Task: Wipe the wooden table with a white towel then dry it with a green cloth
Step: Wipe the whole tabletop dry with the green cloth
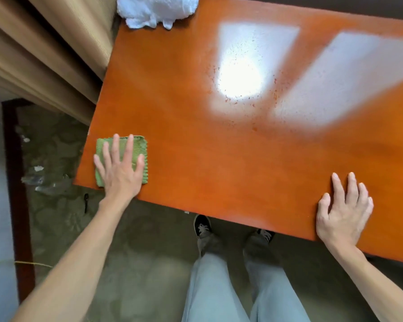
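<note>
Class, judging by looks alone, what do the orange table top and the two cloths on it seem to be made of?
Orange rectangular table top: probably varnished wood or veneer; its gloss mirrors bright lights. Square green cloth under the flat left hand: looks like microfibre, ribbed pile, scalloped edge. Crumpled white towel: seemingly terry cotton, fluffy looped surface.

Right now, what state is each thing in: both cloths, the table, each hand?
green cloth: folded flat at the table's near left corner, under the left hand.
white towel: bunched up at the far left corner, untouched.
wooden table: glossy, droplets visible in the glare.
left hand: fingers spread, pressing the green cloth.
right hand: resting flat on the near edge.
</note>
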### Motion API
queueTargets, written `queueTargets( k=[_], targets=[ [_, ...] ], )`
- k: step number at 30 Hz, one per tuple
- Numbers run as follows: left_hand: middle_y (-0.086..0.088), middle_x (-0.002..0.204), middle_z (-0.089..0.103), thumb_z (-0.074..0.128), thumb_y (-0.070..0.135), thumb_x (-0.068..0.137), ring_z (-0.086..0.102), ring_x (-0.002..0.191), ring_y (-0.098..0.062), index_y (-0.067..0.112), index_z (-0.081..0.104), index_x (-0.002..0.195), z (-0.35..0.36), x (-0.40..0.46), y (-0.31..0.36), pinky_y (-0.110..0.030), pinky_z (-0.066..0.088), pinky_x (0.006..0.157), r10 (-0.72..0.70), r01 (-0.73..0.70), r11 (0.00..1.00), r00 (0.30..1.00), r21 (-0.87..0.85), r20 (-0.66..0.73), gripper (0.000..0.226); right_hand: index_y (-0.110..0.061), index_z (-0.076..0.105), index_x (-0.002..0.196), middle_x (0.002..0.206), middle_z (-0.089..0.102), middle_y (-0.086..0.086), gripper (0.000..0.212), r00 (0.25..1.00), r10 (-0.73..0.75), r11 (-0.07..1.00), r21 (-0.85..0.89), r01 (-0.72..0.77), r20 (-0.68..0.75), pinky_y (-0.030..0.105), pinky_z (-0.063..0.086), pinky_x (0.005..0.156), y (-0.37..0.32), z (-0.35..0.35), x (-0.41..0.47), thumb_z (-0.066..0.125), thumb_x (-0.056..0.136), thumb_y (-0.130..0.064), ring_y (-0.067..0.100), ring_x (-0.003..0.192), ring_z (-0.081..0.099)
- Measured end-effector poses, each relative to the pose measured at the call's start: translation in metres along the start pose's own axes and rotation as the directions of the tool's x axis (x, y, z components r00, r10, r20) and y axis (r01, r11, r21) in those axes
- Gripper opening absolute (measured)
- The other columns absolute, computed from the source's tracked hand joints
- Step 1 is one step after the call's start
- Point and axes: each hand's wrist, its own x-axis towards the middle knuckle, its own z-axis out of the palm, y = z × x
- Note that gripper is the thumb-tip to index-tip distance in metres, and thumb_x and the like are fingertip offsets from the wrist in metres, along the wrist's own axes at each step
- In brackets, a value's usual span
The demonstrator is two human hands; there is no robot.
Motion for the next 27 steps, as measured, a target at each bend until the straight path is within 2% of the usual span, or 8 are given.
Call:
queueTargets(
  k=[4, 9, 18, 20, 22, 24, 25, 27],
  targets=[
    [-0.003, 0.168, -0.002, 0.018, 0.054, 0.105, -0.002, 0.153, -0.032, 0.035, 0.003, 0.158, -0.014, 0.03, -0.044, -0.063, 0.003, 0.12, -0.118, 0.118, 0.993, 0.993, -0.003, 0.006, 0.059, -0.023, 0.036, 0.151, 0.162, 0.026, 0.008, 0.056, 1.0, 0.019, 1.0, 0.001, -0.019, -0.012, 0.057, 0.012, 0.122, 0.0, -0.001, 0.001, 0.026, 0.101, -0.046, 0.033, 0.148, 0.023],
    [-0.006, 0.168, 0.0, 0.015, 0.052, 0.105, -0.005, 0.153, -0.033, 0.031, 0.004, 0.159, -0.001, 0.013, -0.001, -0.06, -0.002, 0.121, -0.206, 0.202, 0.977, 0.976, -0.061, -0.07, 0.06, -0.022, 0.038, 0.151, 0.162, 0.028, 0.009, 0.055, 1.0, 0.007, 1.0, -0.005, -0.007, -0.014, 0.057, 0.013, 0.122, 0.003, 0.0, 0.003, 0.028, 0.1, -0.043, 0.033, 0.148, 0.024],
    [-0.008, 0.168, 0.002, 0.012, 0.055, 0.1, 0.004, 0.153, -0.037, 0.03, 0.005, 0.159, 0.065, -0.108, 0.242, -0.062, 0.005, 0.12, 0.195, -0.194, 0.981, 0.98, 0.032, -0.039, 0.065, -0.025, 0.036, 0.152, 0.162, 0.028, 0.01, 0.054, 1.0, -0.027, 1.0, 0.013, 0.027, 0.002, 0.055, 0.012, 0.122, 0.01, 0.003, 0.002, 0.035, 0.101, -0.041, 0.035, 0.148, 0.025],
    [-0.01, 0.168, 0.003, 0.012, 0.054, 0.101, 0.004, 0.153, -0.039, 0.028, 0.006, 0.16, 0.082, -0.147, 0.296, -0.064, 0.006, 0.119, 0.264, -0.264, 0.964, 0.964, 0.025, -0.02, 0.064, -0.027, 0.034, 0.153, 0.164, 0.025, 0.007, 0.054, 0.998, -0.053, 0.985, 0.166, 0.05, 0.018, 0.05, 0.005, 0.123, 0.015, -0.003, 0.002, 0.034, 0.101, -0.043, 0.03, 0.15, 0.021],
    [-0.01, 0.168, 0.002, 0.011, 0.053, 0.102, 0.002, 0.153, -0.039, 0.027, 0.006, 0.16, 0.097, -0.182, 0.341, -0.064, 0.005, 0.119, 0.266, -0.266, 0.964, 0.964, 0.01, -0.002, 0.064, -0.032, 0.026, 0.155, 0.167, 0.015, 0.0, 0.054, 0.99, -0.129, 0.91, 0.405, 0.093, 0.063, 0.04, -0.002, 0.124, 0.028, -0.016, 0.003, 0.035, 0.102, -0.039, 0.021, 0.154, 0.012],
    [-0.01, 0.168, -0.004, 0.008, 0.05, 0.1, -0.004, 0.152, -0.039, 0.028, 0.001, 0.16, 0.107, -0.213, 0.385, -0.065, 0.003, 0.119, 0.29, -0.291, 0.957, 0.957, 0.018, 0.027, 0.064, -0.033, 0.023, 0.155, 0.167, 0.011, -0.005, 0.054, 0.969, -0.237, 0.821, 0.549, 0.159, 0.073, 0.034, 0.002, 0.124, 0.057, -0.03, 0.01, 0.041, 0.103, -0.031, 0.013, 0.153, 0.01],
    [-0.01, 0.167, -0.012, 0.007, 0.048, 0.098, -0.011, 0.152, -0.039, 0.028, -0.005, 0.159, 0.112, -0.227, 0.406, -0.065, 0.001, 0.119, 0.32, -0.323, 0.946, 0.945, 0.026, 0.067, 0.066, -0.03, 0.027, 0.154, 0.166, 0.014, -0.005, 0.054, 0.958, -0.283, 0.81, 0.547, 0.211, 0.051, 0.035, 0.006, 0.125, 0.076, -0.036, 0.016, 0.044, 0.103, -0.026, 0.012, 0.153, 0.013],
    [-0.009, 0.165, -0.019, 0.004, 0.05, 0.094, -0.018, 0.15, -0.038, 0.029, -0.01, 0.159, 0.121, -0.254, 0.443, -0.065, -0.004, 0.118, 0.365, -0.371, 0.928, 0.922, 0.025, 0.126, 0.069, -0.024, 0.035, 0.153, 0.164, 0.023, 0.0, 0.051, 0.949, -0.315, 0.868, 0.404, 0.289, -0.001, 0.041, 0.006, 0.125, 0.119, -0.043, 0.03, 0.045, 0.102, -0.023, 0.018, 0.152, 0.02]
  ],
)
